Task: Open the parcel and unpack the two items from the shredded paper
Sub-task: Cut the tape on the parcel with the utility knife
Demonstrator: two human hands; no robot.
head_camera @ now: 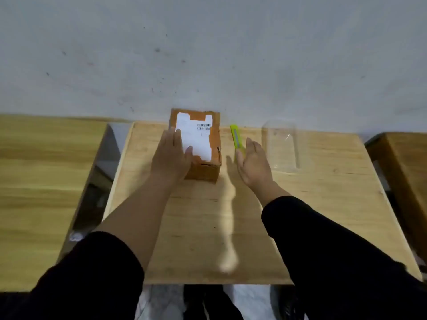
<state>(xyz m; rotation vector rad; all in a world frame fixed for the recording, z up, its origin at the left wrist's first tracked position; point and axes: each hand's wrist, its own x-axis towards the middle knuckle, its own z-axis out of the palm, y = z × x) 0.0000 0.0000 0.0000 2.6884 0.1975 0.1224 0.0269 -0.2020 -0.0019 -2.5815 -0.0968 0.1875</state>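
While the left hand (172, 155) rests flat, fingers straight, on the sealed parcel (201, 144) at the desk's (196, 227) far edge, the right hand (253, 162) hovers with fingers apart, holding nothing. Yellow cutter (236, 136) lies just ahead of the right fingertips, long axis pointing away toward the wall, between parcel and clear container (280, 146); right hand nearer. Open desk room on near side

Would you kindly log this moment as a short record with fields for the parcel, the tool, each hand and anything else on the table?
parcel: cardboard box, closed, white label on top
tool: yellow-green utility knife, lying right of the box
left hand: flat on the box's top
right hand: open, beside the knife, holding nothing
other: clear plastic container on the wooden table
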